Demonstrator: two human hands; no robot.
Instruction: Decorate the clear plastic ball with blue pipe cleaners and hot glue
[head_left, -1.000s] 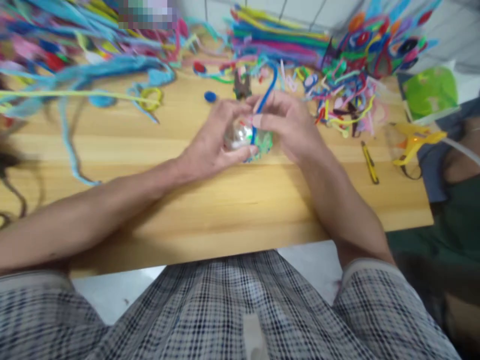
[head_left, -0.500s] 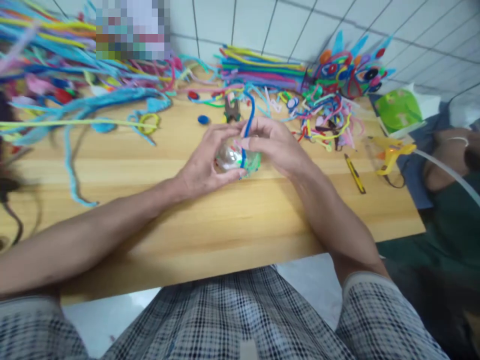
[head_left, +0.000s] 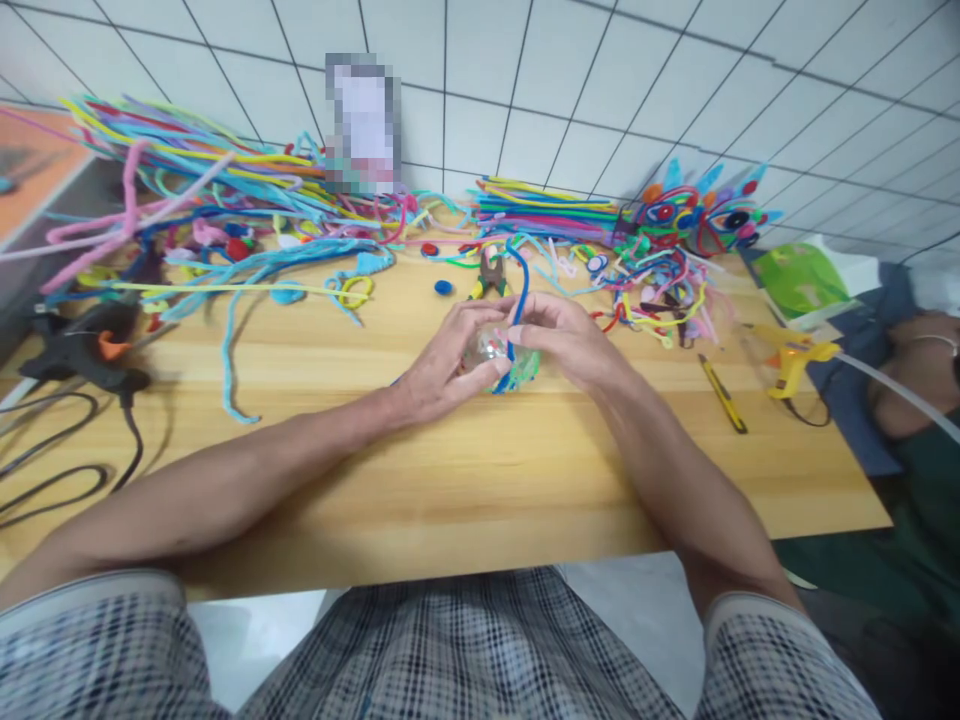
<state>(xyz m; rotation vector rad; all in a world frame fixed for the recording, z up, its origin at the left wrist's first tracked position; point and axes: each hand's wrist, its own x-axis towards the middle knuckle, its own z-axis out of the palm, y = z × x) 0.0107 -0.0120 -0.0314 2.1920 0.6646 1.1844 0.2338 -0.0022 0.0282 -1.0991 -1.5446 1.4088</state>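
Between both hands, over the middle of the table, is a clear rounded object with green pieces on its right side. My left hand is wrapped round its left side, thumb along the near face. A blue pipe cleaner stands up from the object and curves at the top. My right hand pinches this pipe cleaner between thumb and fingers against the object. Pliers with yellow-green handles lie just beyond the hands, and a blue oval piece sits to their left.
Colourful pipe cleaners pile up at the back left, with a bundle at the back middle. A yellow cutter and yellow glue gun lie right. A black glue gun with cable lies left. A person's arm shows far right.
The camera view has shifted, so the table and hands appear lower and more of the left side shows. Both hands keep their hold; the blue pipe cleaner's lower end now reaches the object's near edge.
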